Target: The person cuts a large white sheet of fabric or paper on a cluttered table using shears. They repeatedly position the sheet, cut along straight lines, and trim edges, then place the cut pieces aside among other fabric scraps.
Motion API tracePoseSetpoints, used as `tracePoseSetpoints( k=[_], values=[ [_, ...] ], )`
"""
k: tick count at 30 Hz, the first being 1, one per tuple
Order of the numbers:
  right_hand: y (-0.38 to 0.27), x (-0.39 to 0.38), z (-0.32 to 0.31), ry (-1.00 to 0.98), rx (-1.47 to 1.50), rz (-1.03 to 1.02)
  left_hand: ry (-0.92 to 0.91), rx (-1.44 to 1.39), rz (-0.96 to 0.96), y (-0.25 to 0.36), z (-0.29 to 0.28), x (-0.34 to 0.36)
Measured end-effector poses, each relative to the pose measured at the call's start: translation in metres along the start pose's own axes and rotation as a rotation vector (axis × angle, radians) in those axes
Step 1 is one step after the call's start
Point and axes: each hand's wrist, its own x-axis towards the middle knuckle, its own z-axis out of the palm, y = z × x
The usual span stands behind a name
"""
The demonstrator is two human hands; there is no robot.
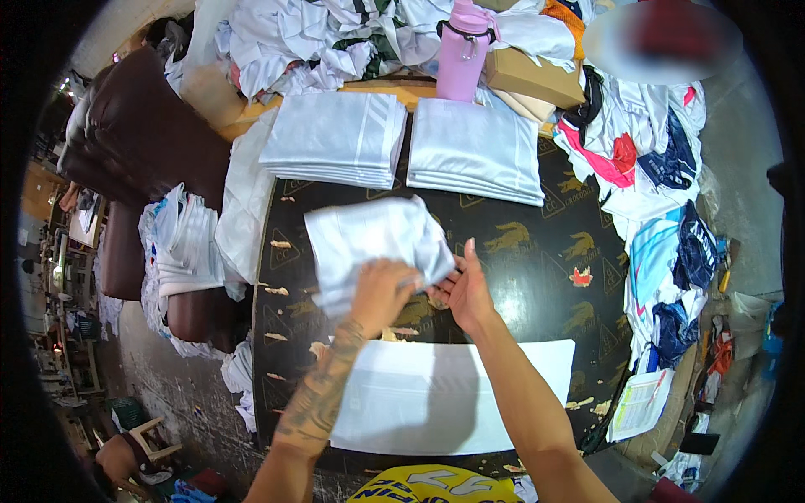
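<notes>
A loosely folded piece of white fabric [360,239], somewhat blurred, lies above the middle of the dark table. My left hand [384,289] is closed on its near edge, with the fingers curled over the cloth. At the cloth's right corner is my right hand [468,289], palm turned inward, thumb raised and fingers stretched out against the edge. A flat white rectangular sheet [419,402] is spread closest to me, under my forearms. Farther back sit two neat stacks of folded white fabric, a left stack [335,134] and a right stack [476,147].
Behind the stacks stand a pink bottle [463,54] and a cardboard box [537,77], beside heaped white fabric [293,42]. Coloured garments [662,251] hang along the right edge, above a printed paper [641,402]. A brown padded chair [151,126] stands left, with white cloths [189,243] on it.
</notes>
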Motion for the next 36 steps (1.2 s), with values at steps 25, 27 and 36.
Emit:
tracePoseSetpoints(
  k=[25, 27, 36],
  values=[
    [-0.034, -0.200, -0.144, 0.009, -0.488, -0.477, -0.143, -0.545, -0.252, 0.197, 0.065, -0.107],
    [-0.039, -0.236, -0.176, 0.069, -0.029, -0.324, 0.096, -0.442, -0.393, 0.203, 0.084, -0.112],
    [-0.100, -0.298, -0.310, 0.428, -1.044, -0.679, -0.273, -1.589, -0.750, 0.312, 0.207, -0.103]
  ],
)
